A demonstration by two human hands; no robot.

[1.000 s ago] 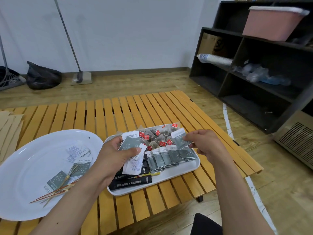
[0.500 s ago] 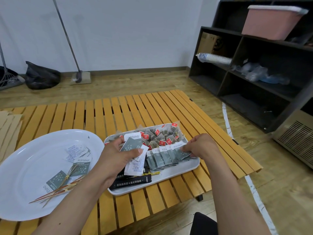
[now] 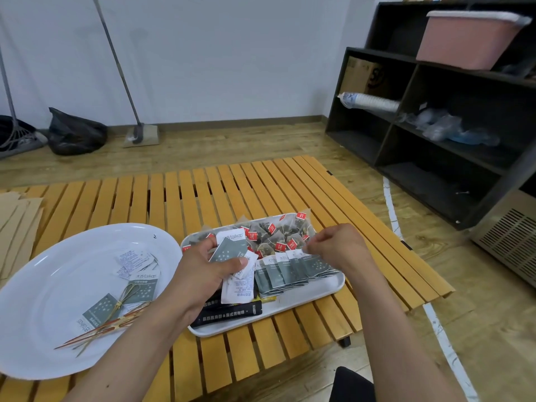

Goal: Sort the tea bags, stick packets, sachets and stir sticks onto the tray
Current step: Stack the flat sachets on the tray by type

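Note:
A white rectangular tray (image 3: 316,297) sits on the slatted table. It holds tea bags with red tags (image 3: 275,236) at the back, a row of grey-green sachets (image 3: 293,269) in the middle, and black stick packets (image 3: 229,313) at the front. My left hand (image 3: 203,274) hovers over the tray's left part, shut on a bunch of grey and white sachets (image 3: 235,268). My right hand (image 3: 336,248) pinches the top edge of the rightmost sachet in the row. Left of the tray, a big white plate (image 3: 43,300) carries loose sachets (image 3: 136,265) and wooden stir sticks (image 3: 107,329).
Brown paper sheets (image 3: 17,221) lie at the table's left edge. A dark shelf unit (image 3: 435,134) with a pink bin (image 3: 470,36) stands to the right. A mop (image 3: 139,132) and a black bag (image 3: 75,132) rest by the far wall.
My right hand brought a grey sachet down from above the tray into the row's right end and now pinches its top edge. My left hand has kept its bunch.

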